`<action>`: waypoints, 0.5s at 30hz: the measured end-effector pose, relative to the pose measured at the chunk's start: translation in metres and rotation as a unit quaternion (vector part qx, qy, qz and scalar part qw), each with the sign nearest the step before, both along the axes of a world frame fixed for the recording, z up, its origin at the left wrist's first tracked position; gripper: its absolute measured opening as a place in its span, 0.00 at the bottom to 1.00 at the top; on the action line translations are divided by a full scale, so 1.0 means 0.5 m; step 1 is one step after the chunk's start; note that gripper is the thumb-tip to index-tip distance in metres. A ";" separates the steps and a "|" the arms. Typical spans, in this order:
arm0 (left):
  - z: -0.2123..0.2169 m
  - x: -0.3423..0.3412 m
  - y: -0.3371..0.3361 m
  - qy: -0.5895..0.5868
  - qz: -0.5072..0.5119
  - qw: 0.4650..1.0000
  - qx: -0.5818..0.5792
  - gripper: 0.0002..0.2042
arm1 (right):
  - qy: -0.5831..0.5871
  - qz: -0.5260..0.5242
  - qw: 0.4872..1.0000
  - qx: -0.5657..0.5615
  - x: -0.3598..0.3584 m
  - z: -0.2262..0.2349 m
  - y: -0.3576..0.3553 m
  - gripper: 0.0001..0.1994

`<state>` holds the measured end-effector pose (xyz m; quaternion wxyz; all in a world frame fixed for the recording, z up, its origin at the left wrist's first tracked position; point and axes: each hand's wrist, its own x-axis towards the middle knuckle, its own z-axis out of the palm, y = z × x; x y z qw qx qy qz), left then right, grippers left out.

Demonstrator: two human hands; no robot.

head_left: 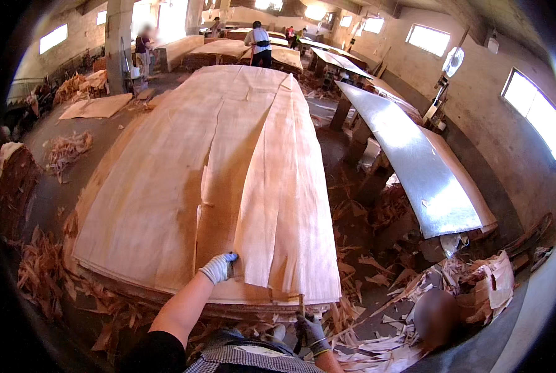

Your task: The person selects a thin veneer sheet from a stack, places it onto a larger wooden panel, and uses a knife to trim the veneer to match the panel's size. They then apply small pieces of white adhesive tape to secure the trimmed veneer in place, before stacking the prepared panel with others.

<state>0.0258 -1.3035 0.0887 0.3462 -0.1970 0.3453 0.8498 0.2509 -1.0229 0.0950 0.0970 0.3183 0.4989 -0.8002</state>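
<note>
A wide stack of thin wood veneer sheets (160, 186) lies in front of me, its top layer split by long gaps. A loose veneer strip (259, 205) rises in a fold along the middle. At this strip's near left corner, my left hand (219, 268), in a white glove with blue fingertips, is closed with its fingers at the edge. Just off the stack's near right edge, my right hand (312, 334), in a grey glove, is closed around a narrow upright tool (301, 304). The tool's tip touches or nearly touches the veneer edge; its exact kind is unclear.
On the right stands a long bench topped with a shiny metal sheet (415, 161). Veneer scraps (377, 348) litter the floor around the stack. A flat veneer piece (96, 106) lies at far left. Beyond the stack, a person (259, 45) stands among other stacks.
</note>
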 end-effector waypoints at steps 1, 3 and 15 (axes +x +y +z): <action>0.008 0.003 0.025 -0.002 -0.020 1.000 -0.012 0.08 | -0.047 0.008 0.998 0.031 0.002 -0.010 0.027 0.07; 0.013 0.005 0.014 -0.008 -0.033 0.999 -0.031 0.09 | 0.003 0.014 0.997 0.079 -0.018 0.112 0.002 0.05; -0.079 0.018 0.063 -0.005 -0.165 0.960 -0.225 0.13 | 0.022 0.036 0.979 0.202 -0.016 0.133 -0.057 0.04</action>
